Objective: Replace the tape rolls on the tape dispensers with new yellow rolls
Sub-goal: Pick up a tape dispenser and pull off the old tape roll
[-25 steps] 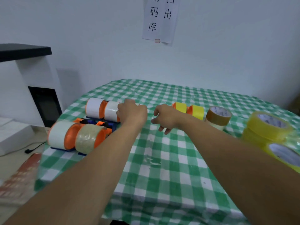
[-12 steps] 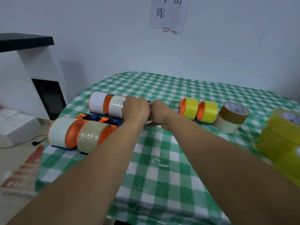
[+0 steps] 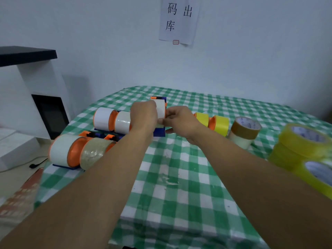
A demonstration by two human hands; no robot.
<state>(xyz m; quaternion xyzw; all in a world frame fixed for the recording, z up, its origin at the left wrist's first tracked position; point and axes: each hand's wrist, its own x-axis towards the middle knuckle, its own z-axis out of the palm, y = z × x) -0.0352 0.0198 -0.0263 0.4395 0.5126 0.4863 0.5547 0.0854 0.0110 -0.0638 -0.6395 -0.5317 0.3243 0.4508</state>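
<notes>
- Two hands are closed around one tape dispenser [image 3: 159,131], which is lifted clear of the worktop [image 3: 179,186]; it is blue and orange and carries a white roll [image 3: 160,108].
- The left hand [image 3: 143,116] is wrapped over the roll's left side, fingers curled shut on it, probably to steady the dispenser while the roll is worked loose.
- The right hand [image 3: 179,121] is pinched on the roll's right edge, thumb and fingers closed there; it is judged that the old roll is about to be pulled off its hub.
- Four more dispensers with pale rolls [image 3: 100,139] are grouped at the left of the worktop, apparently waiting their turn.
- Two dispensers with yellow rolls [image 3: 212,122] are stood just right of the hands, seemingly already refilled and set apart from the unfinished ones.
- A loose brown roll [image 3: 245,129] is stacked on a white one beside them, likely discarded rolls.
- New yellow rolls [image 3: 303,146] are piled at the right edge, kept within reach of the right hand.
- Printing on the roll cores is too small to be read.
- A paper sign [image 3: 178,20] on the wall is printed with the characters 码, 出 and 库; its top is cut off.
</notes>
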